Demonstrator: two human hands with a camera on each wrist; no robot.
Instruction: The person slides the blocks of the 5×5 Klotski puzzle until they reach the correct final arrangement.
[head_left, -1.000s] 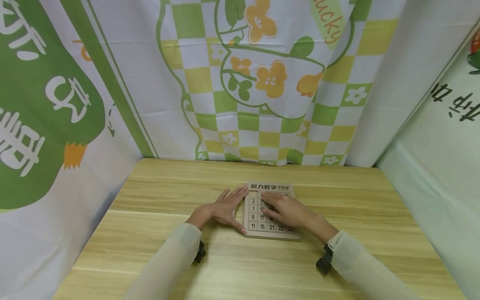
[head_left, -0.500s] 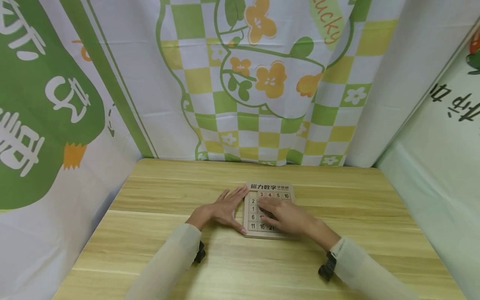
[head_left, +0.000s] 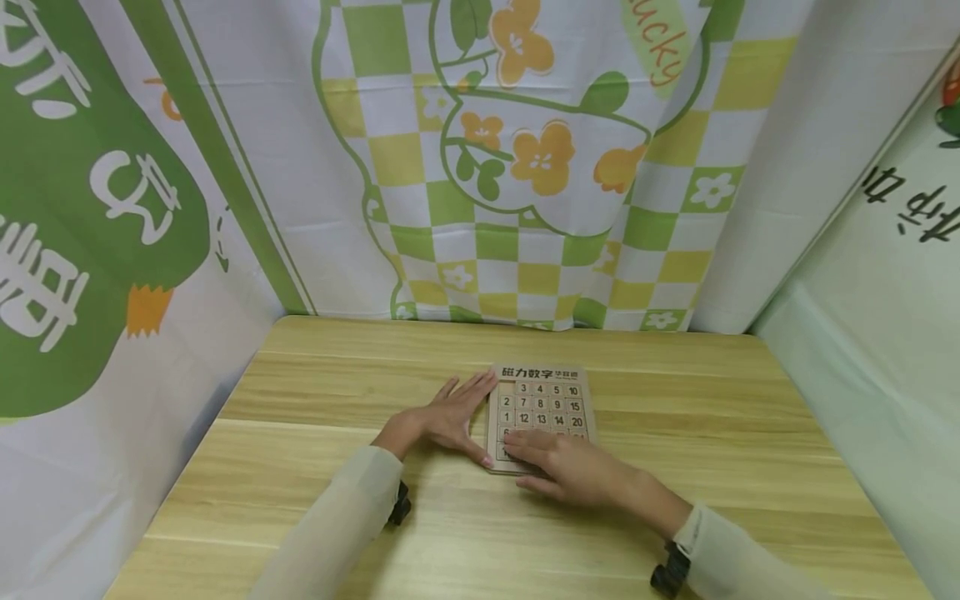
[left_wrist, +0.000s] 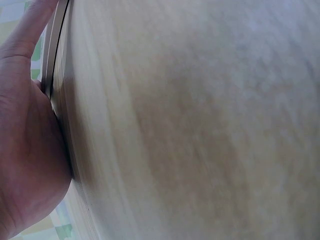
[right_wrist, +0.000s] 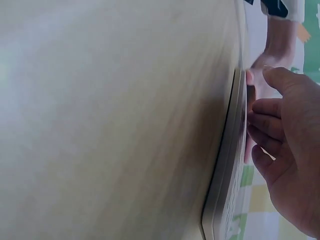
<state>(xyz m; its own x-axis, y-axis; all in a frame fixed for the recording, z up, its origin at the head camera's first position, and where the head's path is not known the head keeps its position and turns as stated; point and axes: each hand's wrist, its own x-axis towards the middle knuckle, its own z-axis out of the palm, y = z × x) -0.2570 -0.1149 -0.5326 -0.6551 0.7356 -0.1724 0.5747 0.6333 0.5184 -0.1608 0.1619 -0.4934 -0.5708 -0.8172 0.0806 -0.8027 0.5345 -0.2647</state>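
A wooden number sliding puzzle (head_left: 536, 374) lies flat on the table, dark characters along its top border. Numbered tiles fill its grid, apart from a gap (head_left: 507, 388) in the upper left corner. My left hand (head_left: 452, 417) is spread along the left edge, fingertips at the upper corner and thumb at the lower one. Over the bottom rows lies my right hand (head_left: 566, 467), its fingers extended onto the tiles and hiding several of them. Its thumb sits off the near edge. In the right wrist view, the puzzle's side (right_wrist: 225, 170) shows beneath the fingers.
The light wood table (head_left: 337, 358) stretches around the puzzle. Behind it hangs a patterned cloth (head_left: 517, 275), with further cloth panels at the left and right. A black wrist camera (head_left: 670, 569) is on my right wrist, another (head_left: 400, 504) on my left.
My right hand has moved from the upper tiles down toward the near edge, uncovering the upper and middle rows. My left hand has stayed in place. The upper left gap is unchanged.
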